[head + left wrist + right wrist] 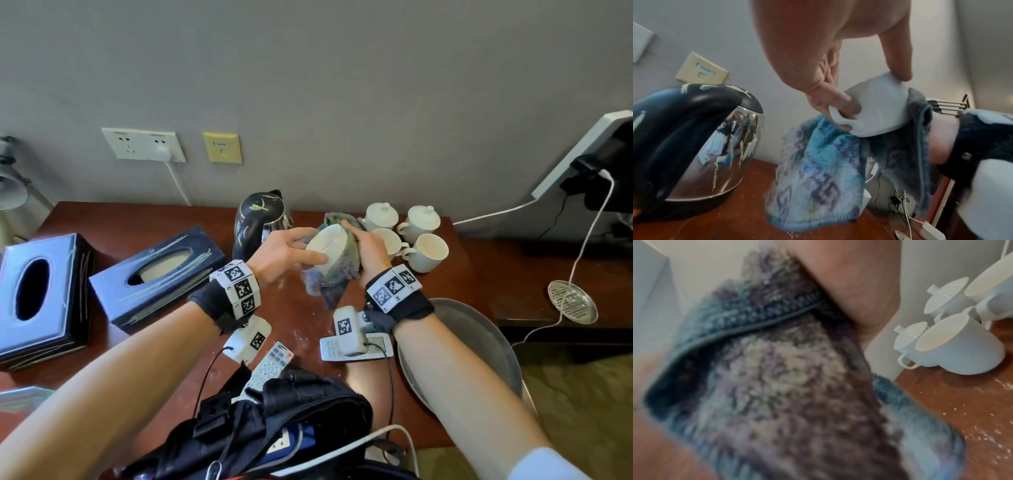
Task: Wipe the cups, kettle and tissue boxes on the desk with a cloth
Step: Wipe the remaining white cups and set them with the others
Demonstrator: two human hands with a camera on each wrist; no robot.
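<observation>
Gripped in mid-air above the table, the white cup (pixel 325 248) is tilted on its side between both hands: the left hand (pixel 282 253) pinches it, a finger hooked into the handle (pixel 842 120) and another pressed on the wall near the rim, while the right hand (pixel 368 248) cups the blue-and-purple cloth (pixel 337 274) against the cup's base and far side.

My reading is that the main risk is the cup slipping. Glazed china held by only a few fingers could twist free if the right hand rubs hard, and it would fall onto the hard wood or against the kettle (pixel 260 219) standing just beside it on the left. The cloth's hanging end (pixel 813 186) dangles close to the tabletop and might drag through the pale crumbs (pixel 972 426) scattered there, carrying grit back onto the cup.

Right of the hands stand two open cups (pixel 428 251) and two lidded cups (pixel 419 219), close together. Two dark tissue boxes (pixel 157 270) sit well to the left. Two remote controls (pixel 270 366) and a metal tray (pixel 479 342) lie at the near edge of the reddish-brown table (pixel 137 219), which stands against a grey wall with a socket plate (pixel 144 145).
</observation>
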